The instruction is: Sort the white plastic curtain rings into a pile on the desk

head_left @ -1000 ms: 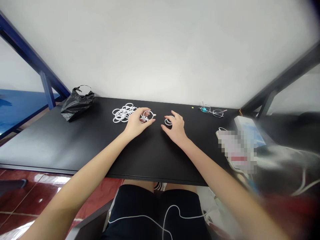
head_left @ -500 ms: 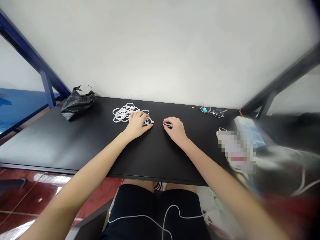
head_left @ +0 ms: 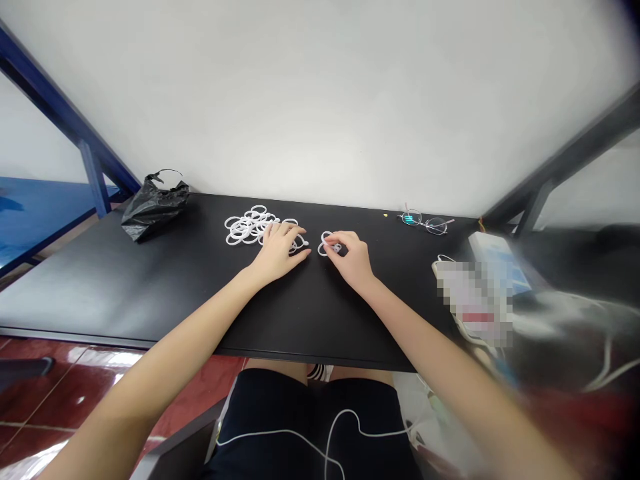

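A loose heap of white plastic rings [head_left: 247, 225] lies on the black tabletop [head_left: 150, 293], just left of my hands. My left hand [head_left: 277, 252] sits at the heap's right edge, its fingertips curled over a white ring [head_left: 299, 245]. My right hand [head_left: 351, 257] pinches another white ring [head_left: 326, 245] between thumb and fingers. The two hands are close together, a small gap between them. My fingers partly hide both rings.
A black plastic bag [head_left: 155, 209] stands at the table's far left, and wire-framed glasses [head_left: 425, 223] lie at the back right. A white box [head_left: 493, 257] and a pixelated object [head_left: 473, 300] sit at the right. The wall bounds the table's back edge.
My right hand has closed on its ring and shifted left toward my left hand. My left hand has lowered, its fingers now over the ring at the heap's edge.
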`<action>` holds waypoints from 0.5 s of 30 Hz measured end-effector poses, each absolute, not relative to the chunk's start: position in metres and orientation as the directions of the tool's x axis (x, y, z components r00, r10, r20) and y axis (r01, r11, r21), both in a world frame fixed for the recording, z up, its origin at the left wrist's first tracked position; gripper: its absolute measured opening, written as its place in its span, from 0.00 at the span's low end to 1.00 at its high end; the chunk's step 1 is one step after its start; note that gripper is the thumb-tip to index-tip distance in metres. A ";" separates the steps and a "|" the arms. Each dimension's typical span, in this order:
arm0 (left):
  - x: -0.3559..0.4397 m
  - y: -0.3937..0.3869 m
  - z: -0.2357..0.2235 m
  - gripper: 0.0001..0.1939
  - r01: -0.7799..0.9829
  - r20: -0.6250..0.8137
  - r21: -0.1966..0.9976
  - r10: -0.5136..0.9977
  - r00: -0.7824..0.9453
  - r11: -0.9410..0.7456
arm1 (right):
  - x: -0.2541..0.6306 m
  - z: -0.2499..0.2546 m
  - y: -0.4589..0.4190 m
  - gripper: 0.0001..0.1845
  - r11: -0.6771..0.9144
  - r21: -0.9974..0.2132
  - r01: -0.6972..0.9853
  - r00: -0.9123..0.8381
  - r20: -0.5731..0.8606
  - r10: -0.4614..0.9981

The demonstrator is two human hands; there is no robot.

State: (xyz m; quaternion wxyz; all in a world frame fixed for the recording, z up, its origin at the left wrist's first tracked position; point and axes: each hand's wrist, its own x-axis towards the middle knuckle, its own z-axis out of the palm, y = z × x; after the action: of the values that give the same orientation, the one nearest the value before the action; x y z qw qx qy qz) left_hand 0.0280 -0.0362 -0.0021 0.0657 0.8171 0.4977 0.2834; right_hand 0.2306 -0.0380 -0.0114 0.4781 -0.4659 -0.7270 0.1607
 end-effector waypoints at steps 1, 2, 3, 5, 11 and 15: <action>0.030 -0.038 0.000 0.18 0.755 0.412 0.402 0.839 0.355 -0.517 | 0.230 -0.010 -0.039 0.07 0.535 -0.672 0.512 -0.104 0.570 0.815; 0.031 -0.040 0.001 0.18 0.732 0.427 0.415 0.826 0.367 -0.540 | 0.229 -0.009 -0.039 0.07 0.554 -0.666 0.500 -0.104 0.589 0.802; 0.033 -0.042 0.002 0.19 0.709 0.441 0.427 0.813 0.379 -0.562 | 0.229 -0.009 -0.040 0.07 0.569 -0.662 0.489 -0.108 0.601 0.792; 0.035 -0.044 0.004 0.19 0.665 0.463 0.444 0.789 0.403 -0.600 | 0.228 -0.008 -0.041 0.07 0.588 -0.660 0.468 -0.120 0.612 0.782; 0.038 -0.043 0.005 0.16 0.564 0.471 0.503 0.755 0.456 -0.655 | 0.225 -0.009 -0.043 0.03 0.588 -0.758 0.284 -0.102 0.586 0.804; 0.039 -0.043 0.005 0.12 0.548 0.448 0.490 0.735 0.509 -0.678 | 0.222 -0.009 -0.045 0.05 0.536 -0.831 0.148 -0.107 0.525 0.844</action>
State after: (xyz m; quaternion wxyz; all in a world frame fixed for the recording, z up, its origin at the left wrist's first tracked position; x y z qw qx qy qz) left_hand 0.0386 -0.0432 0.0048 0.1441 0.8565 0.3748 0.3243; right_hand 0.2220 -0.0446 -0.0089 0.5582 -0.3671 -0.6756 0.3119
